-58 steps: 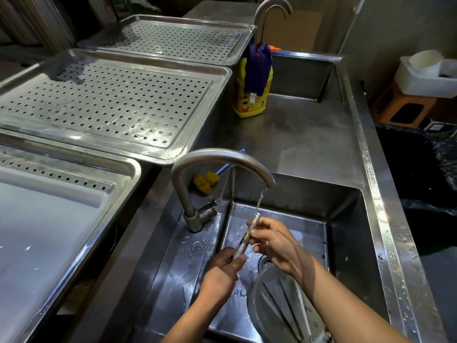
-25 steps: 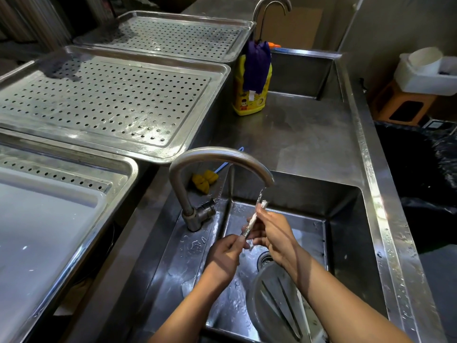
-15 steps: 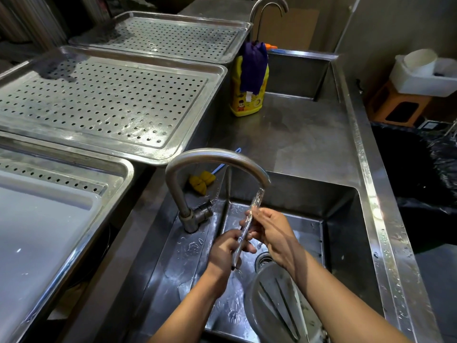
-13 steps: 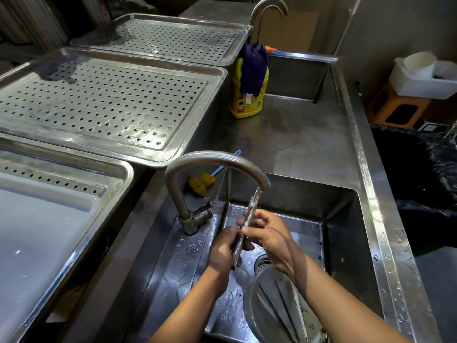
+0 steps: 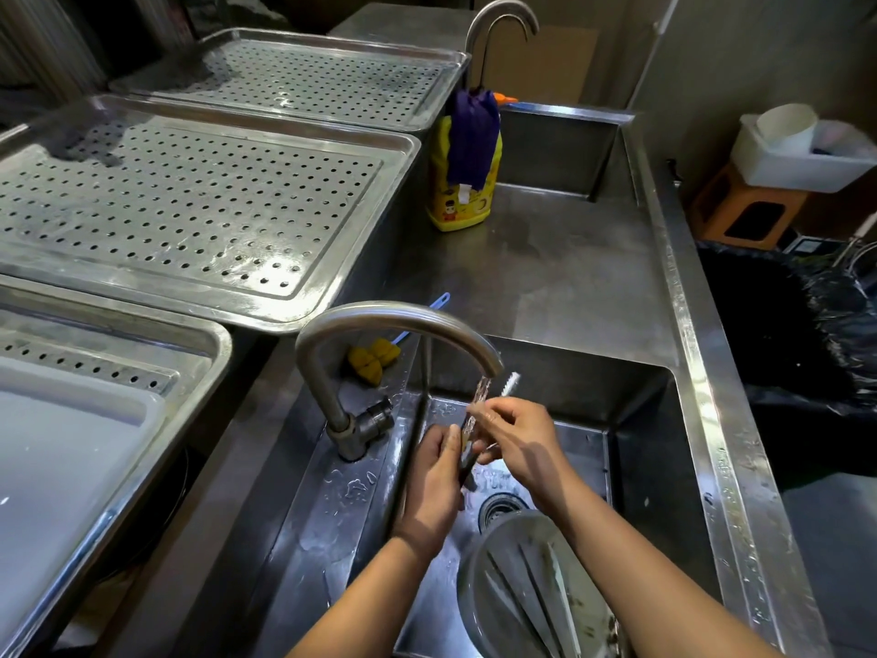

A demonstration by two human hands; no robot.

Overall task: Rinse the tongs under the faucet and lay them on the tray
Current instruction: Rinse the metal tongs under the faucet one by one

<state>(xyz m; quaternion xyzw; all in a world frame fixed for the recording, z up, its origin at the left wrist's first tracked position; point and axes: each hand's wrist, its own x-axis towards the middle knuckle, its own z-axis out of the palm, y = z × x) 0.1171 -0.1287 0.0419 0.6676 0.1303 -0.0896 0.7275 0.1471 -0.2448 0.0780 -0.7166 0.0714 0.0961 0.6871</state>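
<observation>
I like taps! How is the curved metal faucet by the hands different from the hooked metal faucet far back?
Water runs from the near curved steel faucet onto the thin metal tongs; the far hooked steel faucet shows none. The near one arches wide; the far one curls tight. Both are bare steel.

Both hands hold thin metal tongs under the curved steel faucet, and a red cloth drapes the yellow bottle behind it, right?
Nearly. The head view shows the cloth draped on the yellow plastic bottle is purple, not red; the rest stands.

The yellow bottle's (image 5: pixel 455 211) label print is unreadable.
</observation>
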